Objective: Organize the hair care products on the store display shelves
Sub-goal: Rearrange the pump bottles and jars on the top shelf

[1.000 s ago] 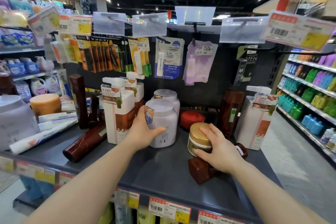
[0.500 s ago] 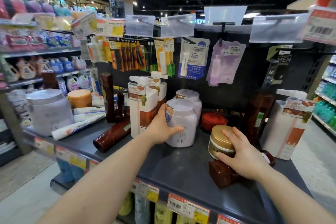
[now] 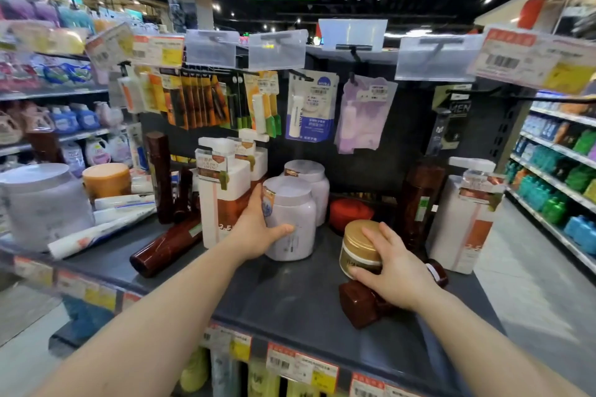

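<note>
On the dark shelf our left hand grips the white jar mid-shelf, thumb across its front; our right hand clasps the gold jar right of it.

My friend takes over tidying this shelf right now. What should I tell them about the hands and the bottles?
Left hand grips the front white round plastic tub, standing upright beside the tall white pump bottle.
Right hand holds the gold-lidded brown jar, which sits by a fallen dark brown square-capped bottle.
Done: white tubs and pump bottles stand in the middle of the grey shelf.
Left: another dark brown bottle lies on its side at left; white tubes lie loose. Stand and group them.
</note>
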A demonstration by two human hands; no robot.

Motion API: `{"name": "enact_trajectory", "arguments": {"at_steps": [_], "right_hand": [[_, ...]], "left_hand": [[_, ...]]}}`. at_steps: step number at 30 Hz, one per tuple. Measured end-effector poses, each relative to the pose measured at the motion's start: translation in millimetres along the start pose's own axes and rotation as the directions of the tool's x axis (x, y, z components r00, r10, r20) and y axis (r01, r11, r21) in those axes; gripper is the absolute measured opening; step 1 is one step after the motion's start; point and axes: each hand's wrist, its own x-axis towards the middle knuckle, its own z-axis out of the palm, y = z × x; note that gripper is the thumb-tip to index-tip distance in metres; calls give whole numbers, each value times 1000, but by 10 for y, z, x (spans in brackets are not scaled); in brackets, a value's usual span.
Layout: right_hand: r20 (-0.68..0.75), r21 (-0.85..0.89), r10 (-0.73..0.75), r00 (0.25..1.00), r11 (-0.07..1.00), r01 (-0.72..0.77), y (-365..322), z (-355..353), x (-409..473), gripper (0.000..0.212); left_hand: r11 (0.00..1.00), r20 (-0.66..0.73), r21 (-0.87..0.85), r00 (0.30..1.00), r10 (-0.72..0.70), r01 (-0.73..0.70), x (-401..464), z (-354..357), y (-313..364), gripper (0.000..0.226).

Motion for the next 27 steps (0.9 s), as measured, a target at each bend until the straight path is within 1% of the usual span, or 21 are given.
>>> {"name": "enact_trajectory", "arguments": {"at_steps": [4, 8, 11, 16, 20, 22, 24, 26, 27], "right_hand": [[-6, -22, 7, 1000, 1000, -8, -29, -24, -24, 85], [0, -33, 25, 1000, 999, -25, 21, -51, -13, 85], [-17, -25, 19, 1000, 999, -20, 49, -36, 3, 87], [-23, -95, 20, 1000, 995, -22, 37, -18, 22, 87], [-4, -159, 63, 998, 985, -63, -45, -114, 16, 83], [-53, -146, 70, 996, 986, -78, -110, -136, 8, 79], [-130, -122, 24, 991, 992, -40, -204, -91, -3, 77], [-223, -72, -93, 970, 994, 79, -370, -12, -28, 72], [-277, -18, -159, 948, 987, 161, -481, 25, -45, 64]], "left_hand": [[1000, -45, 10, 999, -2, 3, -17, 43, -2, 107], [999, -82, -5, 996, 33, -34, -66, 104, 62, 102], [999, -92, -2, 995, 40, -40, -101, 94, 63, 103], [998, -91, 34, 995, 49, -46, -148, 51, 49, 104], [996, -85, 62, 994, 63, -58, -204, 42, 69, 101], [993, -80, 91, 994, 79, -71, -267, 29, 109, 101], [990, -79, 95, 991, 112, -104, -353, 9, 174, 95], [987, -89, 88, 986, 141, -134, -469, -30, 242, 87], [985, -101, 89, 983, 155, -146, -528, -59, 254, 84]]}}
